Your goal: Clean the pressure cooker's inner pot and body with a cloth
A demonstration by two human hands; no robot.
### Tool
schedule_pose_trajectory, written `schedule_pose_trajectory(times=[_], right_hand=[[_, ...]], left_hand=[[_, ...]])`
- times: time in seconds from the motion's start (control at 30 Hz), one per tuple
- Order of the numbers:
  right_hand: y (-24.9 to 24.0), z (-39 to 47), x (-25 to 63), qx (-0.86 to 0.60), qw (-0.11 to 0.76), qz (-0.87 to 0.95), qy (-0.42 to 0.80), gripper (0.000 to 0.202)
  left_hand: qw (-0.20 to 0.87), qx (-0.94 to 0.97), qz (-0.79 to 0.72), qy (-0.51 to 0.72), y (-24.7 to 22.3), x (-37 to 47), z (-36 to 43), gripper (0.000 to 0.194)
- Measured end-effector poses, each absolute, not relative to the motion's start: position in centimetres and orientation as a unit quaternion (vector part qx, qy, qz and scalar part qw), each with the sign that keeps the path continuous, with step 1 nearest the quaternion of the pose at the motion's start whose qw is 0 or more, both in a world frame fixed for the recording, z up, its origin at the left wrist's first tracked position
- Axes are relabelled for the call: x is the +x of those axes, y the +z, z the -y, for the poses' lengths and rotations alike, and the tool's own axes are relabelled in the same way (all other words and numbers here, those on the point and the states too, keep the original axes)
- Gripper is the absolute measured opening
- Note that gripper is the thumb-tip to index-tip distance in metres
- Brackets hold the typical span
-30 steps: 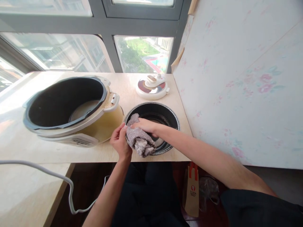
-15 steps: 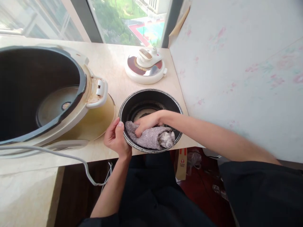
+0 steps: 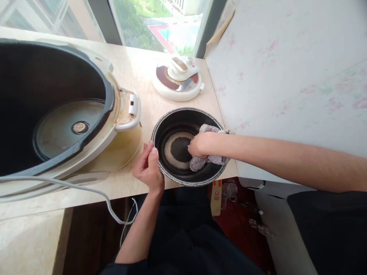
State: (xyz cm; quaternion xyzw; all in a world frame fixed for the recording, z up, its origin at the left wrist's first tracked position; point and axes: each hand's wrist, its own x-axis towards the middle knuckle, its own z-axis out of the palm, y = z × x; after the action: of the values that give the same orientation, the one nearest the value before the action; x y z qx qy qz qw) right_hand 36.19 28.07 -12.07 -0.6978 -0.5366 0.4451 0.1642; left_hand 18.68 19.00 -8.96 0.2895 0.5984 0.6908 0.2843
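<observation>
A round black pot (image 3: 180,147) with a worn, pale rim sits at the front edge of the light counter. My left hand (image 3: 149,168) pinches its left rim between thumb and fingers. Inside the right part of the pot, my right hand (image 3: 200,145) is closed on a grey-purple cloth (image 3: 197,163), pressed to the inner wall, with part of the cloth reaching over the right rim. A pale ring shows on the pot's bottom. The fingertips of my right hand are partly hidden by the cloth.
A large cooker body (image 3: 126,131) with a dark interior stands at the left, a grey cable (image 3: 94,193) in front of it. Behind the pot lies a white lid (image 3: 179,82). A window is behind; a flowered wall (image 3: 286,76) borders the right. Bottles lie on the floor.
My right hand and the cloth have moved from the pot's left and front side to its right side. The pot and my left hand appear slightly further right in view.
</observation>
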Motion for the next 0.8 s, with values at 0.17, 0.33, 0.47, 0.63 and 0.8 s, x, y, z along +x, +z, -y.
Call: schedule_pose_trajectory(times=[0.17,0.33,0.47,0.63,0.8], right_hand=[[-10.5,-28.9,36.5,-0.666,0.004,0.659,0.349,0.043],[-4.3,-29.4,36.3,-0.597,-0.123,0.717,0.339,0.032],[1.0,-29.0,36.5,-0.532,-0.125,0.769,0.331,0.034],[4.4,-26.4,38.4,-0.489,0.004,0.806,0.335,0.044],[4.0,-21.8,40.9,-0.556,0.261,0.748,0.250,0.050]], left_hand=[[0.297,0.294,-0.589,0.691,-8.9,18.5,-19.0,0.021],[0.321,0.296,-0.568,0.698,-9.0,18.2,-18.9,0.020],[0.344,0.305,-0.569,0.682,-9.0,18.1,-18.8,0.020],[0.369,0.309,-0.553,0.680,-8.8,17.7,-18.9,0.021],[0.439,0.323,-0.531,0.649,-8.3,16.7,-18.5,0.029]])
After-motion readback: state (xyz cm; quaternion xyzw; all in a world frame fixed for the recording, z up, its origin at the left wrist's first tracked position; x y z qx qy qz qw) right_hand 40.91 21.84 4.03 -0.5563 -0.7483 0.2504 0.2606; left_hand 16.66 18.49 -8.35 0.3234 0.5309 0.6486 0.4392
